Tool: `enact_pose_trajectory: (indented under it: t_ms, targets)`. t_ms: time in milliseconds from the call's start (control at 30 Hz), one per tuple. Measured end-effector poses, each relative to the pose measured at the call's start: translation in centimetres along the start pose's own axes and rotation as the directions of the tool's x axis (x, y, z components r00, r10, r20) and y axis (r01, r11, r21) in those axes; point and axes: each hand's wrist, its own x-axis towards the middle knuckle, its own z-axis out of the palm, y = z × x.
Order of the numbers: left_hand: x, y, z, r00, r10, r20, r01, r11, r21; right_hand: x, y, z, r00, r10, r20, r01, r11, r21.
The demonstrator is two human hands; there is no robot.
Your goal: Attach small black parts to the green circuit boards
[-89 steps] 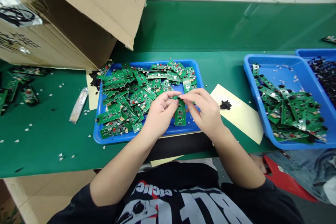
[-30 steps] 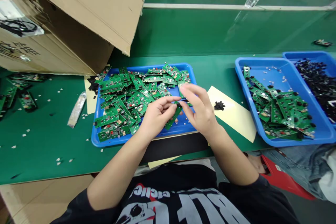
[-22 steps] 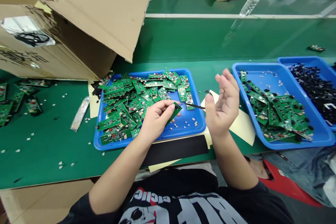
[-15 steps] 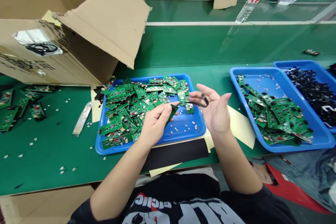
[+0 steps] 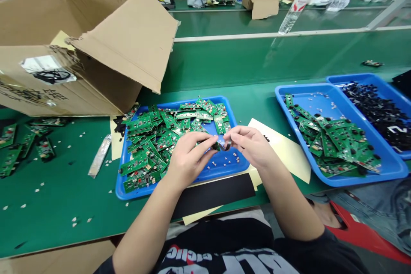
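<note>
In my left hand (image 5: pixel 186 160), closed over the front tray, is a green circuit board (image 5: pixel 216 146), mostly covered by the fingers. A short black flexible strip (image 5: pixel 227 145) bends out from the board's right end. My right hand (image 5: pixel 252 145) pinches this strip between thumb and fingertips; its exact end is hidden. Below both hands lies a blue tray (image 5: pixel 205 176) with a heap of green circuit boards (image 5: pixel 144 145) on its left and back. Small white bits (image 5: pixel 225 160) are scattered on its bare right part.
To the right stand a blue tray (image 5: pixel 316 94) of boards and another of black parts (image 5: pixel 374 105). A large open carton (image 5: pixel 105 64) is at back left, beside loose boards (image 5: pixel 27 141). A black sheet (image 5: pixel 215 192) lies at the front; a bottle (image 5: pixel 293 13) leans behind.
My right hand has gone from open, palm up, to pinching the black strip close to the board. Both hands have come nearer together, and the camera view has tilted slightly up.
</note>
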Motion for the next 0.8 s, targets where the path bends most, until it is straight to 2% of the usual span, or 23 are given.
enact_pose_trajectory:
  t_ms: [100, 233, 467, 633, 800]
  targets:
    - [0.1, -0.1, -0.2, 0.995, 0.025, -0.101, -0.013, 0.993, 0.119, -0.5, -0.3, 0.1, 0.995, -0.094, 0.035, 0.094, 0.995, -0.014]
    - [0.2, -0.1, -0.5, 0.971, -0.008, -0.238, 0.051, 0.983, 0.176, -1.2, -0.7, 0.4, 0.966, -0.240, 0.091, 0.251, 0.959, -0.134]
    - [0.3, 0.3, -0.8, 0.959, -0.049, -0.281, 0.096, 0.983, 0.156, -1.3, -0.9, 0.8, 0.888, -0.410, 0.208, 0.460, 0.793, -0.399]
    - [-0.1, 0.2, -0.7, 0.958, -0.109, -0.265, 0.127, 0.990, 0.054, -1.1, -1.0, 0.7, 0.885, -0.421, 0.200, 0.465, 0.765, -0.446]
    - [-0.5, -0.2, -0.5, 0.927, -0.216, -0.306, 0.177, 0.973, -0.150, -1.2, -1.3, -0.2, 0.863, -0.322, 0.389, 0.491, 0.714, -0.500]
